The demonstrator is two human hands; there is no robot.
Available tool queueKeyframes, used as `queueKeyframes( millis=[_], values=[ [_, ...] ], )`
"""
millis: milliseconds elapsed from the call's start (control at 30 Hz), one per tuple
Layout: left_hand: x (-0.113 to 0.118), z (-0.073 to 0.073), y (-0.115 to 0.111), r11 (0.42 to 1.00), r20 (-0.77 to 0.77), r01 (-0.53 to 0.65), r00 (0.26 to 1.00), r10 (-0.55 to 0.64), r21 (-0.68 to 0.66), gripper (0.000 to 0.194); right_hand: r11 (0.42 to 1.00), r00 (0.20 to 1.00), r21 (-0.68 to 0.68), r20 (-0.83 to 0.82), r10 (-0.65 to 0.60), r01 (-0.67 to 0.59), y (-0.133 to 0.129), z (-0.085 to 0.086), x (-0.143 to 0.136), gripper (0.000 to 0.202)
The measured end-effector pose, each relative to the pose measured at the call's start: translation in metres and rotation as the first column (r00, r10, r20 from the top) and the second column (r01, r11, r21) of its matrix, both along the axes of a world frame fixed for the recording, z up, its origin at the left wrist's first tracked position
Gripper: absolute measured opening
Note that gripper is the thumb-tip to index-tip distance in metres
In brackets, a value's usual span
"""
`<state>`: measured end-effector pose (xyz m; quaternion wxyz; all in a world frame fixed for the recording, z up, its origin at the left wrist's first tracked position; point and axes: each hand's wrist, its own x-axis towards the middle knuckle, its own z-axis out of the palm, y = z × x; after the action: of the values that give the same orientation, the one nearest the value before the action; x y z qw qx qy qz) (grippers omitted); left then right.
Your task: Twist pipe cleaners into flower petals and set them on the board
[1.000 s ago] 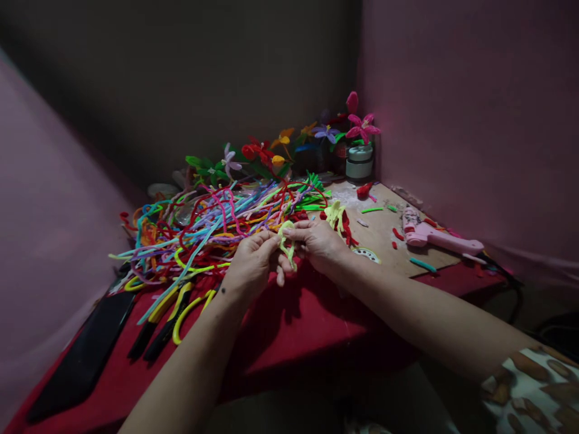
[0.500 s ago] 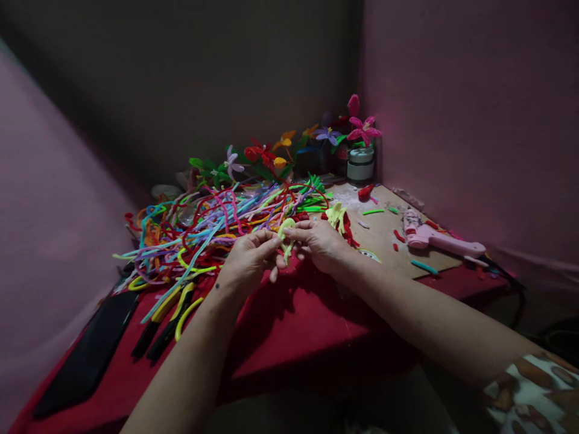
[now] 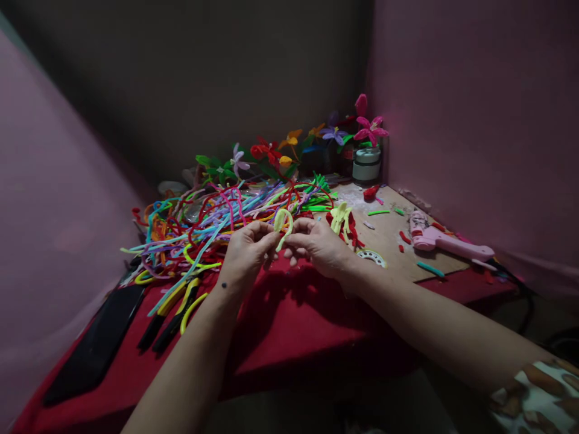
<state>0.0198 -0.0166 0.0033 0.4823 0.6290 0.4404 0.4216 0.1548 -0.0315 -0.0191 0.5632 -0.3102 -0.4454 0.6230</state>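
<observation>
A pale yellow pipe cleaner (image 3: 284, 217), bent into a loop, is held up between my hands above the red cloth. My left hand (image 3: 250, 250) pinches its left side between thumb and fingers. On the other side, my right hand (image 3: 316, 244) grips the lower right of the loop with thumb and forefinger. Just behind my right hand lie more pale yellow bent pieces (image 3: 341, 218) and dark red ones (image 3: 355, 234). A large heap of loose coloured pipe cleaners (image 3: 212, 223) spreads to the left of and behind my left hand.
Yellow-and-black pliers (image 3: 174, 313) and a black phone-like slab (image 3: 94, 346) lie at left. A pink glue gun (image 3: 447, 241) rests on a board (image 3: 393, 223) at right, among short scraps. Pipe-cleaner flowers (image 3: 266, 150) and a jar (image 3: 366, 166) stand along the back wall.
The yellow loop has become more open and rounded, with its end now pointing down-left. My fingers have shifted around it. The whole view has swung slightly left.
</observation>
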Motion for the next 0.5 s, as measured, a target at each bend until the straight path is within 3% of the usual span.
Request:
queueKeyframes(
  millis=[233,500],
  values=[
    [0.0020,0.0004,-0.0007,0.999,0.031,0.046,0.998,-0.046,-0.012,0.019,0.977,0.971,0.042,-0.130,-0.203,0.210,0.0021,0.0091,0.0021,0.012],
    [0.0054,0.0011,-0.0061,0.999,0.041,0.047,0.998,-0.047,-0.012,0.015,0.939,0.955,0.178,-0.029,-0.294,0.294,0.0045,0.0031,0.0042,0.011]
  ],
)
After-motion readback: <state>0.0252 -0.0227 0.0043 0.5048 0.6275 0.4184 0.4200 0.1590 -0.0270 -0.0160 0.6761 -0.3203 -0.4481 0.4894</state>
